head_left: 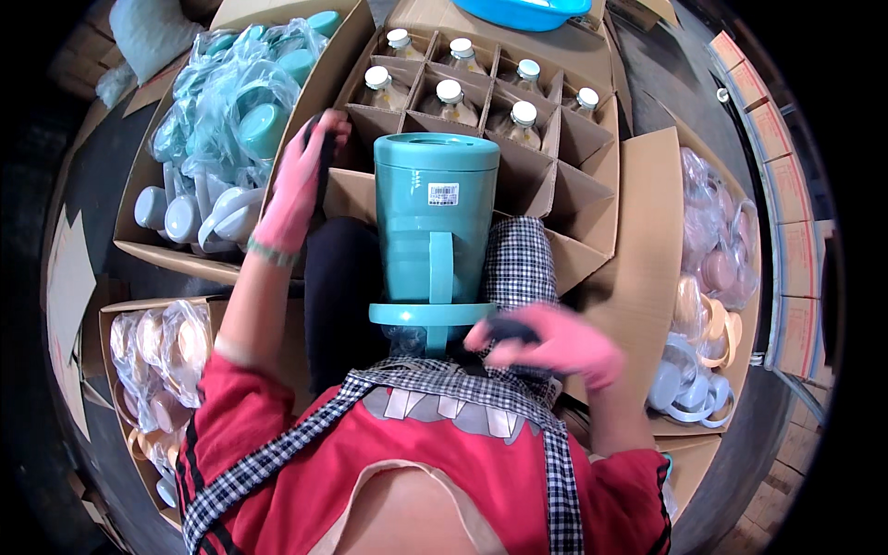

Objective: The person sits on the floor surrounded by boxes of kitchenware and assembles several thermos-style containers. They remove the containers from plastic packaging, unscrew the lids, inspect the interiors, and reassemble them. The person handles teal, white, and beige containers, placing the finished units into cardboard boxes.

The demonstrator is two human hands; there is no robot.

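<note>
A teal plastic jug (pixel 412 208) with a lid, a side handle and a small white label stands upright between my knees. At its foot is a teal ring (pixel 384 314) with a strap-like loop, close against my checked apron. My left hand (pixel 307 162), in a pink glove with dark parts, is raised left of the jug, beside a carton wall. Its fingers are smeared by motion. My right hand (pixel 560 342), gloved likewise, is just right of the teal ring with fingers bent. Blur hides whether it holds anything.
Ahead, a divided carton (pixel 599 199) holds several white-capped clear bottles (pixel 450 102). A left carton (pixel 171 262) holds bagged teal parts (pixel 264 129) and pale handled lids (pixel 182 218). Cartons with pink, peach and blue parts (pixel 715 268) flank me. A blue basin (pixel 523 14) sits at the back.
</note>
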